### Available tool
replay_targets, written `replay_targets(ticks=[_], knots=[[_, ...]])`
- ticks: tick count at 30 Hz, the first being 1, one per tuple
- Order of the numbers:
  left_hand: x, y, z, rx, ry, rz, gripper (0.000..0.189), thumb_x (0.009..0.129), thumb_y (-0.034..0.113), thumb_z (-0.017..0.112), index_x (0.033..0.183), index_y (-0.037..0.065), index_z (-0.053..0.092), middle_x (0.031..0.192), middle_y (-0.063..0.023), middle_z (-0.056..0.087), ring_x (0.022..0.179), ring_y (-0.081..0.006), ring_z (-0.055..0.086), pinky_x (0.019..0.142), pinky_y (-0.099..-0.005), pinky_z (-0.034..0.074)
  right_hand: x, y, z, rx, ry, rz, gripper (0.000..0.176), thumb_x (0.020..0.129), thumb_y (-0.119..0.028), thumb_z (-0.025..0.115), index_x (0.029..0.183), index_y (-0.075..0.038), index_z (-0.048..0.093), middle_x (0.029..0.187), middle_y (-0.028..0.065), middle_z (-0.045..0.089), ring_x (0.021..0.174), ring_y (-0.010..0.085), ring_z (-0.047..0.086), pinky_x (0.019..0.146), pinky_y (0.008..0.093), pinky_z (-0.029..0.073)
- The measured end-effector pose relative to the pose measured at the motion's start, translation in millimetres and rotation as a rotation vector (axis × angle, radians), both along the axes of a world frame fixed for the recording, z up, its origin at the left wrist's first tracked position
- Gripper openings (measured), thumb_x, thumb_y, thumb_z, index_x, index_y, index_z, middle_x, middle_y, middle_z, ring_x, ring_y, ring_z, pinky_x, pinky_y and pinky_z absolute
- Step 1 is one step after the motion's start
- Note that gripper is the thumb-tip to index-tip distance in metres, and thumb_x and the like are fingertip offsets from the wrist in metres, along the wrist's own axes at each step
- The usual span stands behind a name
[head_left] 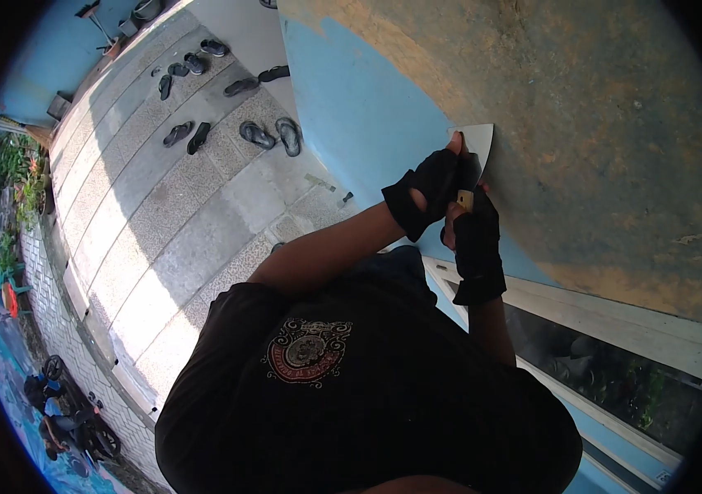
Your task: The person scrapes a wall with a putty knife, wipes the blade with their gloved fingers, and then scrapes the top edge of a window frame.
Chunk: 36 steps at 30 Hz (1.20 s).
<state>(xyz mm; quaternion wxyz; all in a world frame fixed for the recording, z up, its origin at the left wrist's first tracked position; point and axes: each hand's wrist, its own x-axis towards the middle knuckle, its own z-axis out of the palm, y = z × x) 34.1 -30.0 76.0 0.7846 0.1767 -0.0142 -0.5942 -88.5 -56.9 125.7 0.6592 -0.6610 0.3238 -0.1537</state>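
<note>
A putty knife [479, 142] with a wide metal blade and a pale handle rests its edge against the wall [581, 148], where blue paint borders a bare brown-grey patch. My left hand [435, 188], in a black fingerless glove, grips the knife near the blade, one fingertip pressed on the metal. Just below it, my right hand [478, 239], gloved the same way, is closed around the handle. Part of the handle is hidden by the fingers.
Several sandals [258, 135] lie on the tiled floor [194, 198] to the left. A window frame [598, 306] runs below the wall patch. Plants [30, 181] and a parked motorbike [79, 416] with a person [53, 432] beside it are at far left.
</note>
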Motion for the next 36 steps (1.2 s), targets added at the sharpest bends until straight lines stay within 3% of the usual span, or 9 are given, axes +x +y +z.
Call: replay_targets(ticks=[4, 6, 15, 22, 25, 27, 30, 33, 36], knots=[[0.3, -0.7, -6.1, 0.006, -0.010, -0.018, 0.056, 0.091, 0.068, 0.059, 0.098, 0.012, 0.059, 0.084, -0.0075, 0.063, 0.085, -0.0272, 0.068, 0.076, -0.0417, 0.057, -3.5, 3.0, -2.5, 0.077, -0.043, -0.025, 0.006, 0.094, -0.007, 0.057, 0.095, -0.004, 0.052, 0.058, -0.0010, 0.044, 0.042, 0.0087, 0.040, 0.041, 0.0262, 0.034], [2.1, -0.2, -9.2, -0.057, -0.048, -0.029, 0.059, 0.091, 0.069, 0.058, 0.099, 0.011, 0.060, 0.086, -0.0090, 0.064, 0.087, -0.0276, 0.068, 0.075, -0.0421, 0.057, -6.0, -3.0, -5.5, 0.182, -0.114, 0.065, 0.010, 0.096, -0.008, 0.057, 0.104, -0.002, 0.057, 0.066, -0.0017, 0.051, 0.050, 0.0083, 0.050, 0.046, 0.0245, 0.038], [-6.6, -0.3, -11.2, -0.048, -0.170, -0.107, 0.067, 0.092, 0.074, 0.051, 0.104, 0.009, 0.059, 0.086, -0.0111, 0.067, 0.080, -0.0265, 0.069, 0.073, -0.0390, 0.057, -21.9, 3.9, -2.1, -0.067, 0.048, 0.003, 0.021, 0.097, -0.007, 0.057, 0.117, -0.001, 0.057, 0.068, -0.0003, 0.054, 0.051, 0.0078, 0.051, 0.047, 0.0260, 0.041], [-5.4, 9.0, 9.4, 0.106, -0.117, -0.104, 0.063, 0.095, 0.073, 0.046, 0.102, 0.011, 0.058, 0.083, -0.0103, 0.065, 0.073, -0.0213, 0.066, 0.066, -0.0363, 0.055, -19.6, 6.3, 0.9, 0.015, 0.078, 0.017, 0.026, 0.094, -0.009, 0.060, 0.120, -0.001, 0.059, 0.073, 0.0046, 0.059, 0.061, 0.0132, 0.060, 0.055, 0.0294, 0.047], [-7.7, 5.3, 5.4, 0.110, -0.196, -0.059, 0.064, 0.093, 0.074, 0.048, 0.100, 0.012, 0.057, 0.082, -0.0103, 0.064, 0.072, -0.0234, 0.065, 0.065, -0.0375, 0.055, -15.2, 2.7, -13.8, -0.361, 0.115, 0.022, 0.032, 0.091, -0.010, 0.062, 0.122, 0.000, 0.059, 0.084, 0.0088, 0.064, 0.073, 0.0194, 0.064, 0.066, 0.0345, 0.052], [-2.8, 7.0, 5.7, 0.160, -0.217, -0.041, 0.064, 0.093, 0.075, 0.048, 0.100, 0.012, 0.057, 0.082, -0.0101, 0.063, 0.072, -0.0241, 0.065, 0.065, -0.0379, 0.055, -0.5, 4.9, -17.0, -0.766, -0.150, -0.019, 0.016, 0.094, -0.009, 0.058, 0.108, -0.002, 0.063, 0.068, 0.0013, 0.056, 0.054, 0.0082, 0.053, 0.050, 0.0270, 0.041], [0.4, 12.9, 1.6, 0.163, -0.152, -0.143, 0.062, 0.093, 0.074, 0.049, 0.101, 0.013, 0.057, 0.081, -0.0091, 0.062, 0.072, -0.0245, 0.064, 0.066, -0.0386, 0.055, -10.7, 12.1, -23.1, -0.447, 0.122, -0.027, 0.020, 0.093, -0.009, 0.059, 0.110, 0.000, 0.062, 0.071, 0.0024, 0.058, 0.054, 0.0095, 0.055, 0.051, 0.0274, 0.042], [-3.4, 8.0, 7.9, 0.146, -0.171, -0.084, 0.062, 0.094, 0.074, 0.047, 0.102, 0.013, 0.056, 0.080, -0.0082, 0.061, 0.074, -0.0247, 0.064, 0.067, -0.0391, 0.055, -16.2, 11.7, -5.0, -0.378, 0.075, 0.001, 0.022, 0.093, -0.009, 0.058, 0.112, 0.001, 0.061, 0.071, 0.0035, 0.059, 0.054, 0.0099, 0.055, 0.051, 0.0282, 0.043], [-0.6, 5.4, 9.3, 0.187, -0.168, -0.058, 0.064, 0.094, 0.074, 0.046, 0.104, 0.012, 0.055, 0.079, -0.0075, 0.059, 0.075, -0.0248, 0.063, 0.070, -0.0401, 0.055, -4.5, 5.7, -20.5, -0.769, -0.017, -0.008, 0.023, 0.093, -0.009, 0.058, 0.113, 0.002, 0.060, 0.070, 0.0043, 0.058, 0.054, 0.0102, 0.055, 0.051, 0.0286, 0.043]])
